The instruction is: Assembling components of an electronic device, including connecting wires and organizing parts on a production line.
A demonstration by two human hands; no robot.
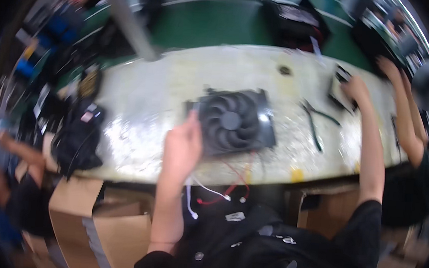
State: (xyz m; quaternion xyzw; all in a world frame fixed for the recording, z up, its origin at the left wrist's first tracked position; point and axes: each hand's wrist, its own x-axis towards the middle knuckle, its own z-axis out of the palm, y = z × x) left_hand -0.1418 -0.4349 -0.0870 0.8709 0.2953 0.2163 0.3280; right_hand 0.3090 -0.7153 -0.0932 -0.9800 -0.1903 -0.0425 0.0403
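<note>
A black fan in a dark square frame (230,120) lies on the table in front of me, slightly turned. My left hand (184,137) grips its left edge, thumb and fingers pressed together. Red and white wires (214,190) with small white plugs trail from its near side over the table edge. Out to the far right, my right hand (355,89) reaches to a small black open box (336,96) with something pale inside. Its fingers look pinched there; blur hides what is between them. Green-handled pliers (313,123) lie spread between the fan and the box.
The pale, plastic-covered table (141,92) has a small dark round piece (285,69) at the back. Black bundled material (79,137) lies at the left end. Open cardboard boxes (121,238) stand below the front edge. Co-workers' arms (407,115) show at right and left.
</note>
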